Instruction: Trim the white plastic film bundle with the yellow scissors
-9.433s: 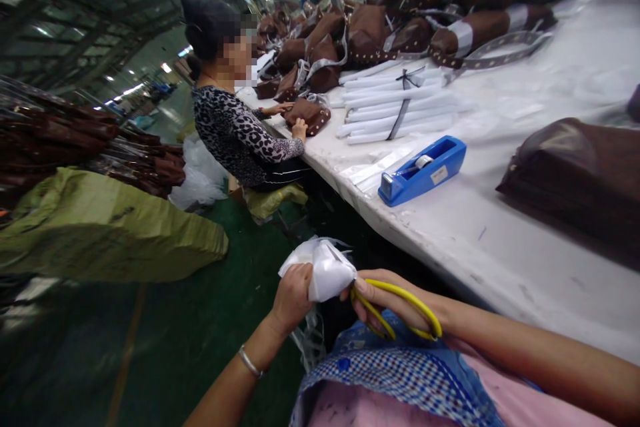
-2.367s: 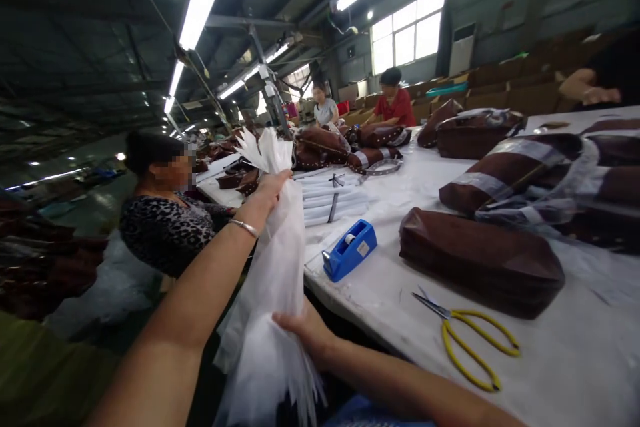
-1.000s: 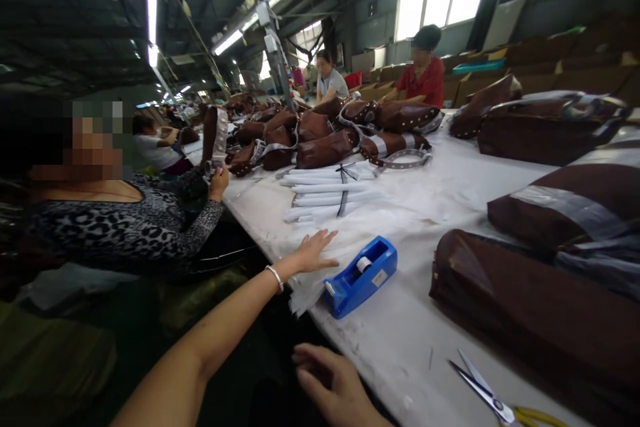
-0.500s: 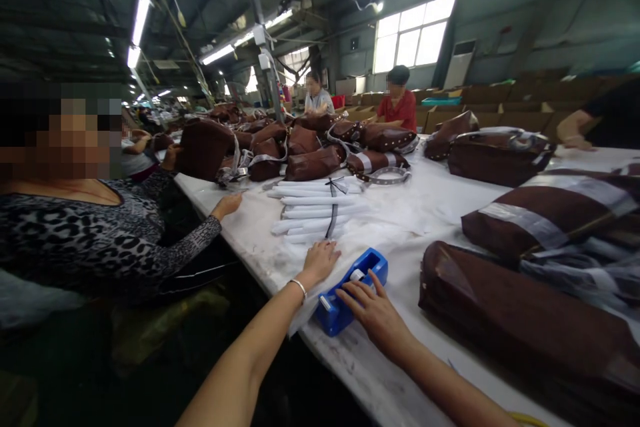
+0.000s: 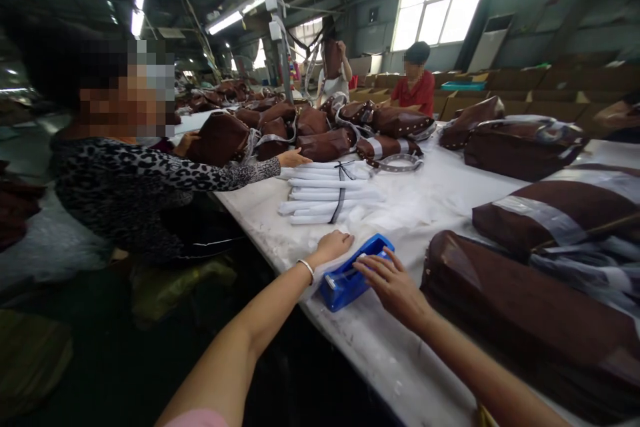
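A blue tape dispenser [image 5: 345, 283] sits near the front edge of the white table [image 5: 450, 200]. My right hand [image 5: 395, 285] rests on top of it with the fingers spread over the tape end. My left hand [image 5: 334, 245] lies just left of the dispenser, fingers curled down onto a stack of white plastic bags [image 5: 314, 279] whose edge hangs over the table's edge. A thin bracelet is on my left wrist.
A tied bundle of white rolls [image 5: 330, 195] lies beyond my hands, and a co-worker's hand [image 5: 293, 159] in a leopard-print sleeve touches it. Brown bags lie at my right [image 5: 505, 310] and piled at the far end [image 5: 320, 140]. More people work at the far end.
My left hand's fingers have curled down onto the white bags, and my right hand stays on the dispenser. The co-worker's hand has reached over to the white bundle. The scissors have left the view.
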{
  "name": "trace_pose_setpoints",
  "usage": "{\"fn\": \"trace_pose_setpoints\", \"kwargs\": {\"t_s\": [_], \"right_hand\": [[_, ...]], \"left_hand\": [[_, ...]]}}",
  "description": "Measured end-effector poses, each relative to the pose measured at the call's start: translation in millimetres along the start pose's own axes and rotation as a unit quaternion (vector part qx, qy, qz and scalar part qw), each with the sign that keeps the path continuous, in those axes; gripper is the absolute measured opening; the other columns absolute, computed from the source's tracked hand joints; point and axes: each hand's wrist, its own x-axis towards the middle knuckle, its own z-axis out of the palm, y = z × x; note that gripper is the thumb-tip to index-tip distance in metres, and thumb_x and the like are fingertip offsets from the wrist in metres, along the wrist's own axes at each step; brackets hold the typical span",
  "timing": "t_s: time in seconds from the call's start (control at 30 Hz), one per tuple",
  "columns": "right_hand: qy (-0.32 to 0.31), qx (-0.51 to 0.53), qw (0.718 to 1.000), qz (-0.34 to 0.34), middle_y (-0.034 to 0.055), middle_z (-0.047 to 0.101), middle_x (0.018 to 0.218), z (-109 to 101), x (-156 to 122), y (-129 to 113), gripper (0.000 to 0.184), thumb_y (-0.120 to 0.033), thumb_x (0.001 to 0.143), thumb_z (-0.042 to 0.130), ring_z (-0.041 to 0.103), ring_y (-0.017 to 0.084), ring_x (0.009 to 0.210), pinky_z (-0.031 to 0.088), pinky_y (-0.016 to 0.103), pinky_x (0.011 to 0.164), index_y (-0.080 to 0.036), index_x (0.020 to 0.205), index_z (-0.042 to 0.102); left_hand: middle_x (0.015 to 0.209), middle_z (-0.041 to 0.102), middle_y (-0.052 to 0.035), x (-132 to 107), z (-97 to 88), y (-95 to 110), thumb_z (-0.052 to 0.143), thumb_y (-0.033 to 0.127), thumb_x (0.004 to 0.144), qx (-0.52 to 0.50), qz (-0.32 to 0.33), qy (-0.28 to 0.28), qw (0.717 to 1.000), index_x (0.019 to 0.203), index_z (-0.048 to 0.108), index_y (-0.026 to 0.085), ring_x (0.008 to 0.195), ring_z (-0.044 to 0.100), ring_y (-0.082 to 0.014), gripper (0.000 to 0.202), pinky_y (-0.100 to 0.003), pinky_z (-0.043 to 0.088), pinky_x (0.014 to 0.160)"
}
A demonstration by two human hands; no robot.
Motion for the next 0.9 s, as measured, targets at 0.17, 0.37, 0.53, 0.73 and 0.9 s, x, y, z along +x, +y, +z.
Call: {"fn": "trace_pose_setpoints", "kwargs": {"t_s": [0.17, 0.37, 0.53, 0.73, 0.9], "right_hand": [[0.177, 0.137, 0.922, 0.315, 0.0142, 0.055, 0.14, 16, -34, 2, 0.053, -0.042, 0.095, 0.056, 0.053, 0.03, 0.129, 0.048, 0.051, 0.107, -0.022, 0.143, 0.05], [0.17, 0.347, 0.764, 0.517, 0.0205, 0.038, 0.154, 59, -49, -21, 0.096, -0.064, 0.084, 0.061, 0.049, 0.034, 0.134, 0.048, 0.049, 0.106, -0.015, 0.157, 0.023], [0.189, 0.294, 0.8, 0.487, 0.0127, 0.028, 0.161, 53, -24, -10, 0.089, -0.065, 0.087, 0.054, 0.035, 0.031, 0.144, 0.036, 0.052, 0.116, -0.02, 0.157, 0.023], [0.178, 0.315, 0.774, 0.52, 0.0135, 0.047, 0.15, 43, 5, 10, 0.084, -0.071, 0.084, 0.051, 0.047, 0.031, 0.136, 0.031, 0.049, 0.118, -0.017, 0.148, 0.043], [0.167, 0.314, 0.785, 0.507, 0.0108, 0.062, 0.133, 37, 5, 14, 0.069, -0.069, 0.082, 0.055, 0.057, 0.032, 0.124, 0.039, 0.049, 0.111, -0.021, 0.132, 0.057]], "left_hand": [[0.118, 0.068, -0.0142, 7, -34.7, -11, 0.04, 0.036, 0.099, -0.041, -0.001, 0.121, 0.992, 0.104, 0.072, 0.015, 0.116, 0.06, -0.0266, 0.038, -0.036, 0.045, 0.099], [0.083, 0.075, -0.0027, -35, -57.8, 5, 0.044, 0.038, 0.099, -0.131, 0.074, 0.109, 0.983, 0.091, 0.072, 0.018, 0.081, 0.069, -0.0155, 0.036, -0.024, 0.052, 0.078], [0.105, 0.074, -0.0052, -117, -41.1, 21, 0.045, 0.044, 0.099, -0.171, 0.093, 0.159, 0.968, 0.102, 0.071, 0.02, 0.099, 0.068, -0.0188, 0.035, -0.03, 0.052, 0.091], [0.157, 0.038, -0.0095, -152, 34.5, 5, 0.071, 0.04, 0.084, -0.149, 0.067, 0.203, 0.966, 0.154, 0.026, 0.029, 0.147, 0.033, -0.0282, 0.084, -0.053, 0.03, 0.12], [0.152, 0.046, -0.0058, -148, 63.5, 12, 0.059, 0.026, 0.093, -0.193, 0.025, 0.256, 0.947, 0.152, 0.03, 0.031, 0.141, 0.042, -0.0219, 0.066, -0.046, 0.037, 0.118]]}}
